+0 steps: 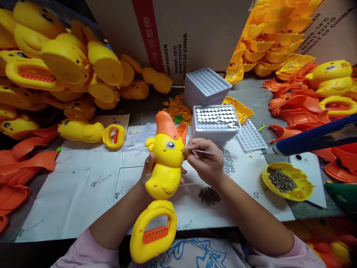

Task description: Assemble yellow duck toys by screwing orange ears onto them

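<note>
My left hand (pixel 147 169) is wrapped round the back of a yellow plastic duck toy (pixel 164 180), its thumb and fingertips showing at both sides. The duck is upright, with an orange cap-like piece (pixel 165 125) on its head and a looped handle (pixel 134 238) hanging towards my body. At the duck's face, below the small orange flap, my right hand (pixel 205 160) is closed in a pinch on a thin pale stick (pixel 205 152). The stick's tip is beside the face; whether it touches cannot be made out.
Button cells fill a tray (pixel 216 124) on a white stack, with another tray stack (pixel 206 89) behind. Screws lie in a yellow bowl (pixel 305 186) and in a pile (pixel 209 195). A blue electric screwdriver (pixel 315 136) juts in from the right. Duck toys (pixel 67 59) are heaped left.
</note>
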Demonstrator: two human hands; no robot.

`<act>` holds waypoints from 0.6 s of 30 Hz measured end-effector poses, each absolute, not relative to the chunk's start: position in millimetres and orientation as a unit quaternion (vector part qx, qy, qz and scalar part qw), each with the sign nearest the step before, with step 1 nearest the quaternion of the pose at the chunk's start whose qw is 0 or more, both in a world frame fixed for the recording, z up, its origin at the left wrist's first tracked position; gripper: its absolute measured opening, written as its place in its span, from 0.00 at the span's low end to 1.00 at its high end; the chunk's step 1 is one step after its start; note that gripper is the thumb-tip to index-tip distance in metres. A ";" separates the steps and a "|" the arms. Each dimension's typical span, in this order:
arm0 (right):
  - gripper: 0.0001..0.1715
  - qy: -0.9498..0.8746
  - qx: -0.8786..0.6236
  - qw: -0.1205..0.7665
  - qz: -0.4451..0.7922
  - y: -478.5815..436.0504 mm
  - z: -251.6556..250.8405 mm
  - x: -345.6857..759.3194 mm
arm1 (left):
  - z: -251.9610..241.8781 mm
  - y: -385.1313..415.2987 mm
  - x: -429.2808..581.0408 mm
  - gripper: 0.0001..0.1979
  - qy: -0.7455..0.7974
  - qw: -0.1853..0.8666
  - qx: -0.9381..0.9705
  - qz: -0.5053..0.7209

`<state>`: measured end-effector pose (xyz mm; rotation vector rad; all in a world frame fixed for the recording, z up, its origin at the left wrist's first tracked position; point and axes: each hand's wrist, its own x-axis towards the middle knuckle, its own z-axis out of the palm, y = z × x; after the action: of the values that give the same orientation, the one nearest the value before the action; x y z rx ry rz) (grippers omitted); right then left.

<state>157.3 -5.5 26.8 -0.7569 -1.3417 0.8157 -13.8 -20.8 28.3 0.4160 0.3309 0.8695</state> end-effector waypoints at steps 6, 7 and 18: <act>0.09 -0.628 -0.329 0.607 0.358 -5.5 31.5 162.7 | 23.5 -21.2 -14.2 0.34 0.155 0.867 0.203 0.428; 0.09 -0.637 -0.327 0.602 0.354 -4.9 32.0 163.6 | 22.8 -20.1 -14.7 0.34 0.155 0.867 0.203 0.429; 0.12 -0.499 -0.301 0.575 0.574 7.6 43.2 164.6 | 25.7 -22.7 -16.6 0.39 0.171 0.862 0.206 0.431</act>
<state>164.6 7.6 43.2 -0.7059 -1.1692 1.3456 -16.6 -22.7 25.7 0.4311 0.3596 0.9036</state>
